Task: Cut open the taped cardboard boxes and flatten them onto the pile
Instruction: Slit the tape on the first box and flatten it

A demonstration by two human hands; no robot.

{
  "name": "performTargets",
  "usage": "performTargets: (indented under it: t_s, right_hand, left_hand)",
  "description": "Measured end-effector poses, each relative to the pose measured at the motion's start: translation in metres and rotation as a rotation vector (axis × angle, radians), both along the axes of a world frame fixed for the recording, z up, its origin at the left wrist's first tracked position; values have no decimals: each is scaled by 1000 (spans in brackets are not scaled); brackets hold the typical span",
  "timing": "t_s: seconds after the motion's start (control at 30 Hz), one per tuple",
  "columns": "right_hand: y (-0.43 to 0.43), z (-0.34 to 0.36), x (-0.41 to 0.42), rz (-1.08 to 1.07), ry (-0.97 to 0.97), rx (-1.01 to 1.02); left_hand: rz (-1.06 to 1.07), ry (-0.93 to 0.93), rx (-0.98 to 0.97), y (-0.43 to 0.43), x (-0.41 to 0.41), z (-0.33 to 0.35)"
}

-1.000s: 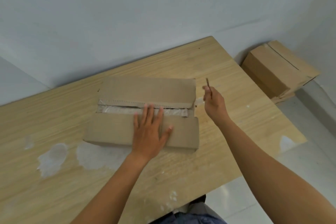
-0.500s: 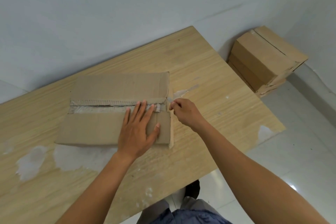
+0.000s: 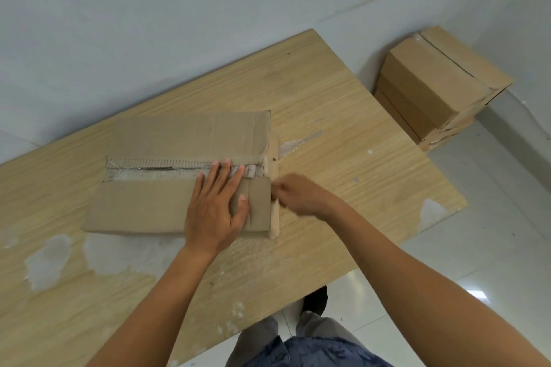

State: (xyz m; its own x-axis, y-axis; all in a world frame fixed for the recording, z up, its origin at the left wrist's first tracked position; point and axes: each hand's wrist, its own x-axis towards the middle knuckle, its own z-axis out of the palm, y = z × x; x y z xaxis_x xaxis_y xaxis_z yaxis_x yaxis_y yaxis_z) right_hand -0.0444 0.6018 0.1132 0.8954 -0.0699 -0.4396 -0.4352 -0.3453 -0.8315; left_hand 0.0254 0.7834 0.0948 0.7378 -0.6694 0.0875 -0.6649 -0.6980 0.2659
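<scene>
Well, leftmost we see the wooden table (image 3: 343, 116) stretching wide beyond our left hand (image 3: 216, 205), its surface marked with white scraped patches (image 3: 47, 259) towards the near edge. The cardboard box (image 3: 185, 134) lies flat on the table under that hand, its far long edge near the wall (image 3: 179, 24) but apart from it. Our left hand rests palm down on the near flap, fingers straight and spread, fingertips reaching the taped seam (image 3: 155, 171). The seam shows crinkled clear tape with a dark slit along its left part and corrugated edges on either side. The flaps are plain brown, creased near the right end.

Our right hand (image 3: 298, 197) sits at the box's right end, against the upturned end flap (image 3: 274, 226), fingers curled. It is blurred, and we cannot tell what it holds. Right of it the table runs to its side edge, then pale floor (image 3: 492, 217), where a stack of boxes (image 3: 432, 80) stands against the wall, well apart from both hands.
</scene>
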Motion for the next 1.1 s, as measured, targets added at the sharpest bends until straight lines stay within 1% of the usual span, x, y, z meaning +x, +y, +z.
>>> performTargets:
  t_s: [0.03,0.13,0.2,0.27,0.3,0.37,0.43,0.47,0.57,0.7,0.77,0.93,1.1]
  right_hand:
    - [4,-3,-7,23,15,53]
    - [9,-5,-26,-5,40,184]
    - [3,-2,-34,46,106,246]
    - [-5,4,-40,91,156,268]
    - [-9,6,-42,76,164,248]
    - [-21,4,-45,-79,140,152]
    - [-43,-9,-43,-284,65,-13]
    - [-57,-18,-42,-353,45,-119]
    - [-91,-45,-49,-433,35,-403]
    - [-98,-58,-62,-491,-7,-663]
    - [-94,-62,-67,-542,-34,-688]
    - [-91,-68,-73,-644,-98,-667]
    - [-94,-56,-63,-599,-139,-690]
  left_hand:
    - [10,2,-3,0,1,0]
    - [19,-5,9,0,1,0]
    - [12,-5,17,-1,2,-1]
    - [14,2,18,0,3,-1]
    - [16,3,22,0,4,-1]
    - [14,1,31,0,4,0]
    - [9,0,35,0,4,0]
    - [5,1,36,1,3,0]
    - [-4,2,40,2,2,0]
    - [-8,2,40,3,2,0]
    - [-7,0,41,3,1,1]
    - [-3,0,22,3,1,1]
    - [30,16,-53,4,-2,0]
